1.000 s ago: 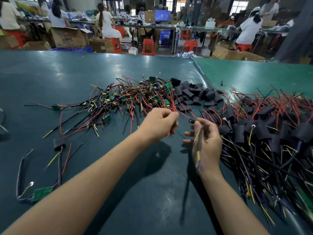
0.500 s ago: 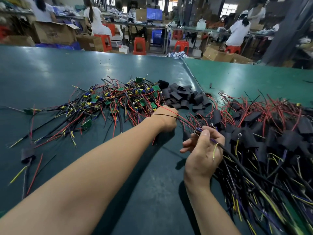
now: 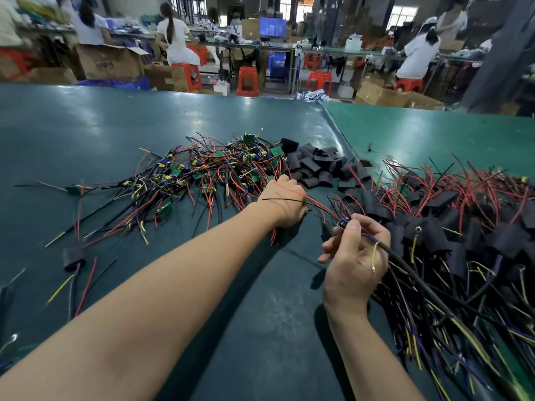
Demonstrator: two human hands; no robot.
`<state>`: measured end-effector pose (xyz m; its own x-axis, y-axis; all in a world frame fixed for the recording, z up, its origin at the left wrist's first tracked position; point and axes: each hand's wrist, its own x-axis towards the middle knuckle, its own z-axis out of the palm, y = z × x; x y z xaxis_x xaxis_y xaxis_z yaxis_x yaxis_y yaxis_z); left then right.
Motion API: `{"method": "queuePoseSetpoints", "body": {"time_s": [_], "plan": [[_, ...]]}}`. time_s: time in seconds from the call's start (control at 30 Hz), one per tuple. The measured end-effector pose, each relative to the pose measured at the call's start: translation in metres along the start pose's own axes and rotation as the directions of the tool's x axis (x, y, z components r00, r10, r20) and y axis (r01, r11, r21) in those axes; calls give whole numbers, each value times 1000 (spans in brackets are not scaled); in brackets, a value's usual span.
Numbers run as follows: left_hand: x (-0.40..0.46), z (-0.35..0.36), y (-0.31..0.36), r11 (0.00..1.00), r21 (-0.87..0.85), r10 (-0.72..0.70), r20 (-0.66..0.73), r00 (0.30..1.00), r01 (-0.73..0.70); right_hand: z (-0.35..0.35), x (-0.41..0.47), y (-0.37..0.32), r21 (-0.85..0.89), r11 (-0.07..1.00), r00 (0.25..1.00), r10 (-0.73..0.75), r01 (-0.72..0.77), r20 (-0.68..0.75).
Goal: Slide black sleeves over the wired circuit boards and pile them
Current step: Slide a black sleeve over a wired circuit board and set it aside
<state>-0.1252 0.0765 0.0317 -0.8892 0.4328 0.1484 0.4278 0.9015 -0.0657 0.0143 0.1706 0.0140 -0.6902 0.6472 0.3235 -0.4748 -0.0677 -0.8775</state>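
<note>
My right hand (image 3: 353, 261) grips a wired circuit board (image 3: 343, 223) between thumb and fingers; its thick black cable and yellow wire trail down to the right. Its red and black leads lie across the back of my left hand (image 3: 285, 204). That hand is stretched forward, palm down, at the near edge of the loose black sleeves (image 3: 318, 166); its fingertips are hidden. A tangle of bare green boards with wires (image 3: 220, 166) lies left of the sleeves. The pile of sleeved boards (image 3: 463, 227) fills the right side.
One sleeved board (image 3: 73, 257) lies alone at the near left on the dark green table (image 3: 86, 134). A lighter green table (image 3: 434, 134) adjoins at the right. Beyond the far edge are cardboard boxes, red stools and seated people.
My left hand let go of the wires near my right hand and reached forward to the sleeve heap. My right hand stayed put, still holding the board.
</note>
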Motion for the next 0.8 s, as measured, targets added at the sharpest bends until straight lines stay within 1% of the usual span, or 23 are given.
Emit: {"method": "queuePoseSetpoints", "body": {"time_s": [0.1,0.17,0.27,0.37,0.4,0.43,0.47,0.53,0.57,0.63,0.7,0.8], "plan": [[-6,-2,-1,998,67,5,50,999,-8,0,-1,-2,-12,1000,1000,-20,20,14],[-13,-6,0,994,103,25,33,999,-28,0,-2,-3,-24,999,999,-28,28,25],[-33,-13,1,996,64,66,-62,996,-63,0,-4,-4,-22,999,999,-32,33,20],[-61,-15,-2,999,5,46,-196,980,-46,1,-5,-6,4,999,999,-37,37,21],[-71,-14,-4,998,-50,26,-237,971,-39,1,-5,-6,9,999,999,-42,41,23],[-82,-13,-5,987,-156,-16,-294,956,-32,0,-4,-6,11,999,999,-47,46,23],[-95,-12,-8,953,-302,-84,-370,925,-34,0,-3,-6,13,999,999,-50,50,19],[-121,-12,-15,816,-572,-254,-478,841,-79,-1,-2,-4,23,999,999,-40,40,11],[-134,-11,-21,753,-649,-316,-506,803,-113,0,-2,-3,37,999,1000,-28,27,12],[-158,-8,-36,672,-726,-405,-524,749,-144,1,-1,-1,68,998,1000,-2,0,21],[-176,-7,-49,620,-771,-467,-515,719,-149,4,0,2,86,996,999,35,-38,34],[-184,-2,-54,637,-760,-480,-521,706,-128,5,2,2,155,975,987,153,-160,54]]}}
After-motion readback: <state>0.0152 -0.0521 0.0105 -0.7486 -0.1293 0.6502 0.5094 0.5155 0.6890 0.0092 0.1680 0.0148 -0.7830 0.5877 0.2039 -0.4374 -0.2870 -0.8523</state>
